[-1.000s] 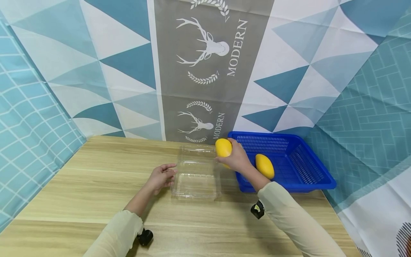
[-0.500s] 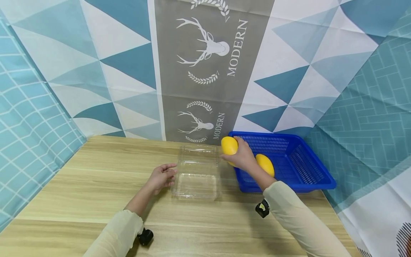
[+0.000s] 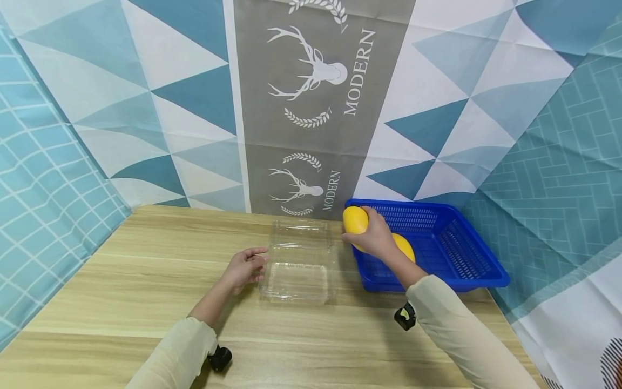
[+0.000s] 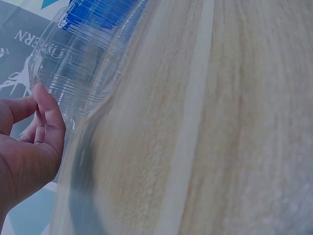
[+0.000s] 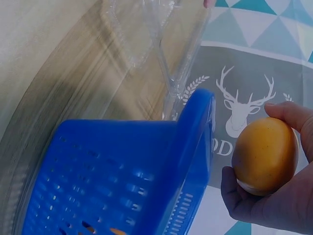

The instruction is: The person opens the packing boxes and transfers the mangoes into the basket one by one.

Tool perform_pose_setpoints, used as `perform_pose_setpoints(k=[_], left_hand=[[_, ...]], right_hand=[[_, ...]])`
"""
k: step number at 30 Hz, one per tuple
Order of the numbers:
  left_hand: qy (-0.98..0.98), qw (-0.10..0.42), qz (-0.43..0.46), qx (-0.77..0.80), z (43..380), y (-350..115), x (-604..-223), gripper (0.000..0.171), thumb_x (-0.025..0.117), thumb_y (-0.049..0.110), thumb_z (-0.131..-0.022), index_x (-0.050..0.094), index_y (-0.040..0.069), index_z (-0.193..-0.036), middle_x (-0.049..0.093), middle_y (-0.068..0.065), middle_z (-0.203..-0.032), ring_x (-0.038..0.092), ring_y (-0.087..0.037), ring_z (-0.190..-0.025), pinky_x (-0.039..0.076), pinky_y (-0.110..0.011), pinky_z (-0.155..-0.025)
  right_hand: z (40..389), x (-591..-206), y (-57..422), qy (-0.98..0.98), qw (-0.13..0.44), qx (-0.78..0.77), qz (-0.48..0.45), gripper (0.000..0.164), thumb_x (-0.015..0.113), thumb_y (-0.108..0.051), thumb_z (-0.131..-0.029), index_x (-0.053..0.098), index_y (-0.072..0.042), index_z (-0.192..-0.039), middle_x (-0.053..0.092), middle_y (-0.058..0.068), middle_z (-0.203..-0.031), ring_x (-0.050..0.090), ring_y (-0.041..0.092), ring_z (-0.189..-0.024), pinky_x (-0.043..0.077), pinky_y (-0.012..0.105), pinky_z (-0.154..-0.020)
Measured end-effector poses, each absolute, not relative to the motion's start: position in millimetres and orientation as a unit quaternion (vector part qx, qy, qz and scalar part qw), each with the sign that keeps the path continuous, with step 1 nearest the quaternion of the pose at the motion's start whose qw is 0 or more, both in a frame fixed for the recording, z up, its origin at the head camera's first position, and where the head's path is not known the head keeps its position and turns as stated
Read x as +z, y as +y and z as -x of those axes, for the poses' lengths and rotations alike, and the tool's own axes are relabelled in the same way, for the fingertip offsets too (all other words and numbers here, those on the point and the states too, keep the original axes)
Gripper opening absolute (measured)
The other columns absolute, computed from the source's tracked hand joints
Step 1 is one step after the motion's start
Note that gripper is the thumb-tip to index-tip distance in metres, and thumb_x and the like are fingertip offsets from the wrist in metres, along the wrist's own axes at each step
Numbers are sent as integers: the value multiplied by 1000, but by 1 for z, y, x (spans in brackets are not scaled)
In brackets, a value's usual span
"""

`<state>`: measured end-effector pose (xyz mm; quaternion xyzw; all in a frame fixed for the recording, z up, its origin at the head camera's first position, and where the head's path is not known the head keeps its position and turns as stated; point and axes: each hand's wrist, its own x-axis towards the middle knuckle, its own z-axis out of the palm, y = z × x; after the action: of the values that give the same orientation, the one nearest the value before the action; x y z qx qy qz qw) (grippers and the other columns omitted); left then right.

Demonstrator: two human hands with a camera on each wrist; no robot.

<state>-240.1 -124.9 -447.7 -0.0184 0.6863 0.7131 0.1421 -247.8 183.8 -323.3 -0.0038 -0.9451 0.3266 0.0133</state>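
My right hand (image 3: 376, 237) grips a yellow mango (image 3: 355, 220) over the left end of a blue plastic basket (image 3: 473, 282). The right wrist view has this mango (image 5: 266, 155) above the basket's rim, thumb on one side and curled fingers on the other. Inside the basket lies a second mango (image 3: 404, 248), partly covered by my right hand. To the left, a clear plastic clamshell box (image 3: 297, 281) stands with its lid folded back. At its left edge, my left hand (image 4: 36, 134) pinches the rim of the clamshell box (image 4: 73, 73) between thumb and index finger.
The wood-grain table (image 3: 146, 302) runs up to a patterned cloth backdrop (image 3: 301, 108) with deer heads. Blue tiled cloth (image 3: 48, 178) hangs on the left, and a teal cloth (image 3: 559, 216) drapes close to the basket's right side.
My right hand has moved right with the mango, away from the clamshell box and over the basket's left rim. My left hand and the box have stayed in place.
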Motion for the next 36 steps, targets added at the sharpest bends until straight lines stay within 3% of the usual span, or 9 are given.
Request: perform_pose_setpoints(k=[36], left_hand=[[689,137,16,711,242,-124,-451,44,50,7,-95,39,-2,-136,54,-3,-96,53,-7,-70,51,-17,-59]], right_hand=[[248,-331,208,-953,26,302,12,91,74,-32,-76,23,-4,-145,41,23,-133,48,36,-107,48,49,-87]])
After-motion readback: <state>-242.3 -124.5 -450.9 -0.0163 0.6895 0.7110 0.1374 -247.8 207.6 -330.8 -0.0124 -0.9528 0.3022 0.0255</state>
